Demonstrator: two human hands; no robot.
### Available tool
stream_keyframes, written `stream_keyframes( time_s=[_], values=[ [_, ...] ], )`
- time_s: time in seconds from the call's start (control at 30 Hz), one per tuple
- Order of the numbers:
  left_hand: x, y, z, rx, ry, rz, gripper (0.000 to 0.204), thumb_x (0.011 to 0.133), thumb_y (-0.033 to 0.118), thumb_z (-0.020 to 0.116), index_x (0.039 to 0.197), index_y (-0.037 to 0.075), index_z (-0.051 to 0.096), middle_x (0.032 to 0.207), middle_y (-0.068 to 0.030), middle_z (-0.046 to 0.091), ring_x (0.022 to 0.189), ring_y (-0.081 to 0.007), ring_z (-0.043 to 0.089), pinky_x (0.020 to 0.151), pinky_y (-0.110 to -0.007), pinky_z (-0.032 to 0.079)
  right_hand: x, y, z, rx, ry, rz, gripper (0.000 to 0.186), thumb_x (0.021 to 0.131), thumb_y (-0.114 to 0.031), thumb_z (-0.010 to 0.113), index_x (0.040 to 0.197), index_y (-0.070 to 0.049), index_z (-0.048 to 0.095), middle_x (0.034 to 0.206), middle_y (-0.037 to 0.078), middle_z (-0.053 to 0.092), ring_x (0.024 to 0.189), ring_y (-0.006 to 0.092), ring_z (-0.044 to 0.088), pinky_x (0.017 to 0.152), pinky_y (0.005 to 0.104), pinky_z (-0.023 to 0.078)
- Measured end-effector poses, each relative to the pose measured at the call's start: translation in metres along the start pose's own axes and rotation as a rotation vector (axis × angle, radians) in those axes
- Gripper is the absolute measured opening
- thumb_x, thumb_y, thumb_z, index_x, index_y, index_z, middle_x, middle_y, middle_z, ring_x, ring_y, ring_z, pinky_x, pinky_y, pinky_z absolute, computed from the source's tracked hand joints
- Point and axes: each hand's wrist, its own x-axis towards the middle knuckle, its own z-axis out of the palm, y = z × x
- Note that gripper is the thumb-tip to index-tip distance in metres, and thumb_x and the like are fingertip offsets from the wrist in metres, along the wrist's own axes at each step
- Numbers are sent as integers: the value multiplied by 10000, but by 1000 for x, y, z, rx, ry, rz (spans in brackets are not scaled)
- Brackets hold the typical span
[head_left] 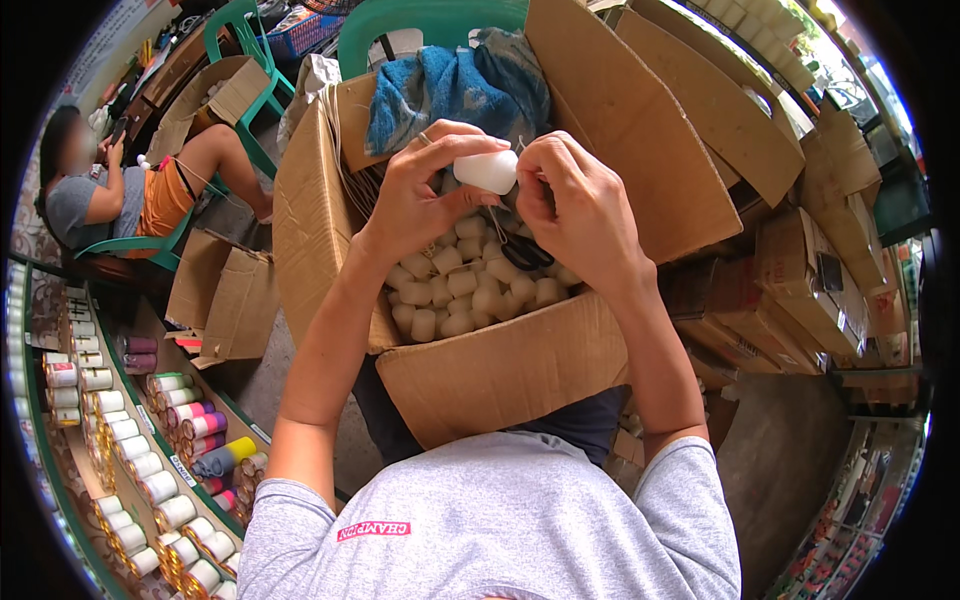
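A short white candle [486,172] lies sideways above the open cardboard box [505,372], held between the thumb and fingers of my left hand [405,190]. At the candle's right end, my right hand [588,205] is closed in a pinch. Whatever its fingertips hold is too small to make out; a thin wick-like strand shows close to them. Many similar off-white candles [460,290] fill the box below both hands. Black-handled scissors [527,254] rest on that pile under my right hand, their blades partly hidden.
A blue patterned towel [455,95] drapes over the box's far side, before a green plastic chair [400,25]. Shelves of candles and spools [150,465] stand at left. Stacked cartons [800,290] line the right. A person [130,190] sits at far left holding a phone.
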Motion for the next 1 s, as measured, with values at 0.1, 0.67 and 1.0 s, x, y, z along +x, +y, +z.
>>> stream_keyframes(
  time_s=[0.1, 0.67, 1.0],
  values=[
    [0, 4, 3, -8, 41, -34, 454, 709, 145, 832, 1135, 102, 680, 1108, -58, 632, 975, -174, 621, 870, -300, 528, -2, -1, 1, 2, 7, 32, 127, 806, 2, 639, 857, -35, 529, 804, 96, 582, 676, 283, 612, 589, 367, 515],
    [2, 10, 10, -320, 68, -166, 469, 845, 45, 722, 1245, 93, 482, 1177, -94, 547, 1069, -195, 611, 906, -302, 523, -19, 1, -8, 316, 111, 412, 47, 855, -12, 616, 891, 9, 595, 783, 69, 616, 665, 143, 592, 604, 272, 477],
    [0, 17, 11, -113, 33, -269, 434, 839, -22, 697, 1202, 100, 493, 1125, -54, 534, 973, -129, 604, 840, -248, 522, -14, 17, 17, 909, 208, 674, 158, 943, -136, 603, 865, -2, 635, 712, -45, 553, 614, -4, 446, 515, 164, 335]
  ],
)
